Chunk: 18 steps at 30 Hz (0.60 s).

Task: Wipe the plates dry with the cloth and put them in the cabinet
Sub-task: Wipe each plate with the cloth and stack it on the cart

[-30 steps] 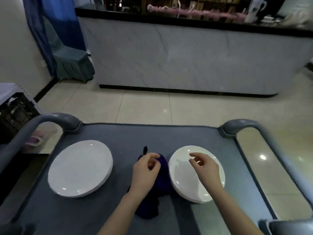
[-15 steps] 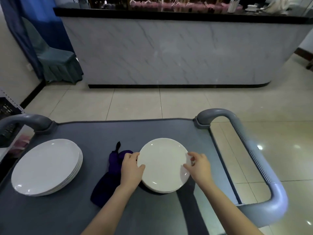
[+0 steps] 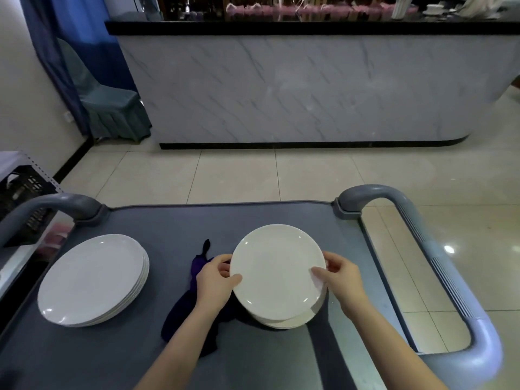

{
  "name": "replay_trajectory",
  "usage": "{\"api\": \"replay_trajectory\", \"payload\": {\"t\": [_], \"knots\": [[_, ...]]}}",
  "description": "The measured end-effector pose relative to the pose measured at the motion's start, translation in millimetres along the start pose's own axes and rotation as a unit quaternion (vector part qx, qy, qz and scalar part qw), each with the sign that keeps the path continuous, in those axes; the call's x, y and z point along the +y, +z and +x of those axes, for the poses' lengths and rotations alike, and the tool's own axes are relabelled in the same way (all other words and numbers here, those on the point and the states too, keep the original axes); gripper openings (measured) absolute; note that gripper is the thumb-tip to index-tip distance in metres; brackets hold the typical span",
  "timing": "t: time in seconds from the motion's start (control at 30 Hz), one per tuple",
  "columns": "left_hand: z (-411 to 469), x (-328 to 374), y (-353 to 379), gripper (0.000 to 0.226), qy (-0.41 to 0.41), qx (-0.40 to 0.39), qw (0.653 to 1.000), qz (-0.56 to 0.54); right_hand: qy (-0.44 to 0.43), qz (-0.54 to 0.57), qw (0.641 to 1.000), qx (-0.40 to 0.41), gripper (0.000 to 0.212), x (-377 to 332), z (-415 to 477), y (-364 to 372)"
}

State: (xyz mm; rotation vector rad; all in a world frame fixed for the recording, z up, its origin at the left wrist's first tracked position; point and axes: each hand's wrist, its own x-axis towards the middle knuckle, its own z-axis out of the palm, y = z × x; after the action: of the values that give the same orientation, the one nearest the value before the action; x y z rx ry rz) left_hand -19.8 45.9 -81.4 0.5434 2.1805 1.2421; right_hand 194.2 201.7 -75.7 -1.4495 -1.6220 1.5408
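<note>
On the grey cart (image 3: 168,220), seen from the head camera, a white plate (image 3: 277,270) is held by its rim between both hands. The left hand (image 3: 213,282) is clasped on the plate's left edge, thumb on top and fingers curled beneath. The right hand (image 3: 342,277) is clasped on the right edge in the same way. Beneath the plate's near right edge a stack (image 3: 292,323) of white plates is seen; whether the held plate is clear of it cannot be told. A dark purple cloth (image 3: 180,313) lies crumpled on the cart just left of the stack, partly covered by the left forearm. A second pile (image 3: 92,280) of plates is set well apart at the cart's left. Beyond the cart, a marble-fronted counter (image 3: 281,88) is seen across the tiled floor.
</note>
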Motion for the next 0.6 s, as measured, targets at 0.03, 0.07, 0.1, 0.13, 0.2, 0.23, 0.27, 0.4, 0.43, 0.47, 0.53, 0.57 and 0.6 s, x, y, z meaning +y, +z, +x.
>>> {"api": "replay_trajectory", "payload": {"t": [0.03, 0.07, 0.1, 0.13, 0.2, 0.23, 0.27, 0.4, 0.43, 0.47, 0.53, 0.57, 0.6], "knots": [[1.2, 2.7, -6.1, 0.042, -0.003, 0.003, 1.000, -0.017, -0.005, 0.031, 0.999, -0.022, 0.032, -4.9, -1.5, 2.7], [2.3, 4.9, -12.4, 0.042, -0.004, 0.005, 1.000, -0.031, -0.010, 0.054, 0.997, -0.046, 0.031, -9.9, -3.5, 7.3], [3.3, 6.2, -18.8, 0.042, -0.002, 0.006, 0.999, -0.043, -0.012, 0.076, 0.995, -0.069, 0.033, -14.3, -5.8, 13.5], [4.5, 6.4, -24.7, 0.041, 0.003, 0.006, 0.999, -0.052, -0.008, 0.097, 0.991, -0.089, 0.035, -18.0, -7.8, 20.7], [6.5, 4.3, -35.7, 0.041, 0.014, 0.008, 0.998, -0.061, 0.013, 0.131, 0.985, -0.110, 0.036, -23.4, -10.4, 34.6], [7.8, 2.7, -41.1, 0.041, 0.020, 0.008, 0.998, -0.062, 0.024, 0.142, 0.983, -0.112, 0.036, -25.2, -10.7, 40.1], [9.3, 0.5, -46.4, 0.038, 0.025, 0.007, 0.998, -0.064, 0.033, 0.149, 0.982, -0.111, 0.036, -26.3, -10.3, 44.3], [20.2, -16.4, -68.6, 0.025, 0.021, 0.002, 0.998, -0.055, 0.056, 0.146, 0.982, -0.104, 0.035, -25.9, -5.7, 48.7], [24.2, -22.0, -74.0, 0.025, 0.019, 0.007, 0.999, -0.037, 0.062, 0.143, 0.982, -0.104, 0.035, -24.7, -4.9, 48.0], [28.7, -27.8, -79.0, 0.026, 0.020, 0.013, 1.000, -0.014, 0.067, 0.140, 0.982, -0.105, 0.035, -22.8, -4.1, 46.9], [38.7, -38.6, -85.9, 0.026, 0.026, 0.019, 0.999, 0.036, 0.075, 0.133, 0.982, -0.106, 0.035, -17.6, -3.1, 44.4], [44.4, -43.5, -87.5, 0.028, 0.028, 0.012, 0.998, 0.063, 0.078, 0.131, 0.982, -0.107, 0.035, -15.2, -2.7, 43.5], [50.3, -48.0, -87.9, 0.031, 0.030, -0.002, 0.995, 0.097, 0.081, 0.129, 0.982, -0.109, 0.035, -12.8, -2.4, 43.1]]}}
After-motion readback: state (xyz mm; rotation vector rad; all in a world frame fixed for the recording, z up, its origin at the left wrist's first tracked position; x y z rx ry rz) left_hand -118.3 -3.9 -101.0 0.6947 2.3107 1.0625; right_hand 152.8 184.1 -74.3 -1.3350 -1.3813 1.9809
